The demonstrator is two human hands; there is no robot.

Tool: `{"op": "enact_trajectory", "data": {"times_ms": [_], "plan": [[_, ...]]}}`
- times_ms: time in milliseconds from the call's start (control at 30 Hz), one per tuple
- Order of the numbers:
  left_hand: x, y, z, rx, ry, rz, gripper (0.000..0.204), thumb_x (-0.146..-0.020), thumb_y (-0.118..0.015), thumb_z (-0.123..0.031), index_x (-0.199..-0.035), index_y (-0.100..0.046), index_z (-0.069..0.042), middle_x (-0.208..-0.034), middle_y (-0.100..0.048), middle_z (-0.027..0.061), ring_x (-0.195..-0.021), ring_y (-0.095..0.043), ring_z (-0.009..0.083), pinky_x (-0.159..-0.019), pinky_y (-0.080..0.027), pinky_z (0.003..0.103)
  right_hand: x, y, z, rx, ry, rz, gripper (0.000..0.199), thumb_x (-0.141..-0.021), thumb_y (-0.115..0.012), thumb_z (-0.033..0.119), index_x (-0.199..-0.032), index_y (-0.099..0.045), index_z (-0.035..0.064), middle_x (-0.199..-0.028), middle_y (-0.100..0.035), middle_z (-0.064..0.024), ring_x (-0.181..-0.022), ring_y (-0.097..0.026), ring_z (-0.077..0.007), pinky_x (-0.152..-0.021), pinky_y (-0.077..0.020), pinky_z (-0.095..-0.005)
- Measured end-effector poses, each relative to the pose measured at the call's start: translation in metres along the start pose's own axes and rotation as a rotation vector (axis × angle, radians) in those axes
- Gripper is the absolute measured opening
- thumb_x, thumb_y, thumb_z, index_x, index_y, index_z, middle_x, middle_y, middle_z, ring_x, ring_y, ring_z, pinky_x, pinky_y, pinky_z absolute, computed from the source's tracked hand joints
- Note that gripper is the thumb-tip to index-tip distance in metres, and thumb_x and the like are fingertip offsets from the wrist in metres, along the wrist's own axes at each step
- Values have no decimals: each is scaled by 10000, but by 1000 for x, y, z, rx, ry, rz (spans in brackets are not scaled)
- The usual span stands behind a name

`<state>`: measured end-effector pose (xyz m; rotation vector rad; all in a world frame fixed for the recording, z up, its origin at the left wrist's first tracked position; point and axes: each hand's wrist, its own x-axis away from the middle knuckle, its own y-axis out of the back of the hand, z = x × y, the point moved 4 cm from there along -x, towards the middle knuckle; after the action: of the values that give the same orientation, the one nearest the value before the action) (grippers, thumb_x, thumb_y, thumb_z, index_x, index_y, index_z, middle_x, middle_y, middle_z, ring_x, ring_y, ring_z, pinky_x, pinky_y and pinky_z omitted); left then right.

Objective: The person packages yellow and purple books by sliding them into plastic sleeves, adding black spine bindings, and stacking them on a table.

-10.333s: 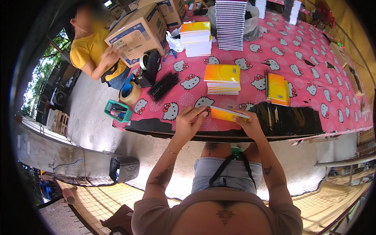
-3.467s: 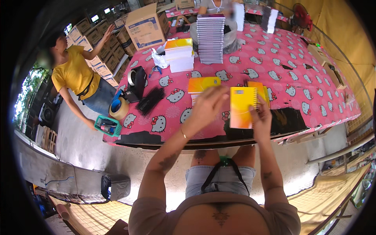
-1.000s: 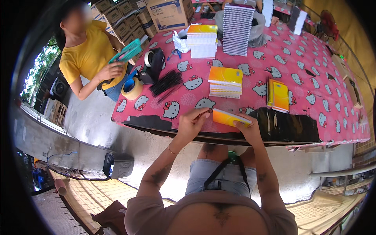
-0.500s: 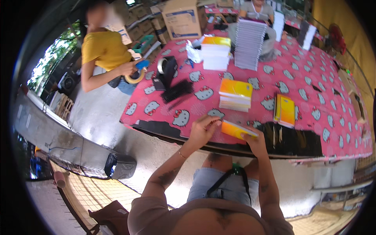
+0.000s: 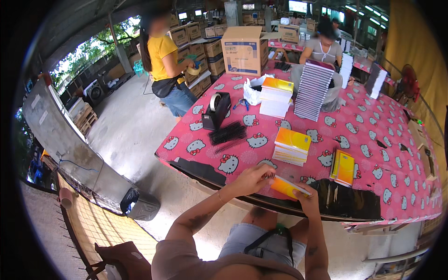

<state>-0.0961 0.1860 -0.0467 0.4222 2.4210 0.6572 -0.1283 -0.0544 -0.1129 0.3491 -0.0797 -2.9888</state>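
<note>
Above the table's near edge my right hand (image 5: 307, 198) grips a small yellow-orange notebook (image 5: 283, 187) by its right end, thumb on top. My left hand (image 5: 255, 179) is closed in a pinch at the notebook's left end; whatever lies between those fingertips is too small to make out. Just beyond the hands stands a stack of yellow-orange notebooks (image 5: 292, 145). To its right, a few notebooks with dark spiral binding (image 5: 344, 168) lie on the table. A heap of black binding coils (image 5: 227, 134) rests left of the stack.
The table (image 5: 261, 140) has a pink patterned cover with black patches along the near edge. A black tape dispenser (image 5: 216, 112), blue-handled pliers (image 5: 241, 104), taller notebook stacks (image 5: 313, 91) and a carton (image 5: 241, 51) stand farther back. A person in yellow (image 5: 165, 58) holds a tape gun; another sits across.
The view has tilted up, so the table sits lower. Both hands stay at the notebook with much the same grip. The person in yellow has turned away toward the stacked cartons.
</note>
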Motion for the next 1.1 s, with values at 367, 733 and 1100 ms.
{"op": "enact_trajectory", "data": {"times_ms": [367,733,1100], "plan": [[-7,-3,-2,-274,-179,186,244,-901,-666,-242,-1070,-618,-73,-968,-601,117,-853,-633,321,-696,-505,409,10,1,6,-3,-52,38,239,-900,-688,68,-1118,-672,-30,-984,-676,-21,-913,-588,-80,-832,-474,-233],[23,-40,-17,-883,-220,-59,624,-929,-562,-423,-1437,-447,-80,-1485,-422,146,-1386,-366,343,-1119,-148,668,22,-12,9,-98,-91,-132,249,-886,-694,50,-1121,-673,-27,-976,-666,-8,-878,-591,-84,-808,-474,-227],[-4,-35,-35,-774,-210,-3,675,-946,-513,-495,-1400,-453,1,-1447,-450,192,-1288,-449,385,-1024,-339,599,23,-13,26,-161,-71,-255,282,-890,-721,121,-1122,-668,-31,-980,-664,-20,-887,-577,-84,-804,-475,-241]]}}
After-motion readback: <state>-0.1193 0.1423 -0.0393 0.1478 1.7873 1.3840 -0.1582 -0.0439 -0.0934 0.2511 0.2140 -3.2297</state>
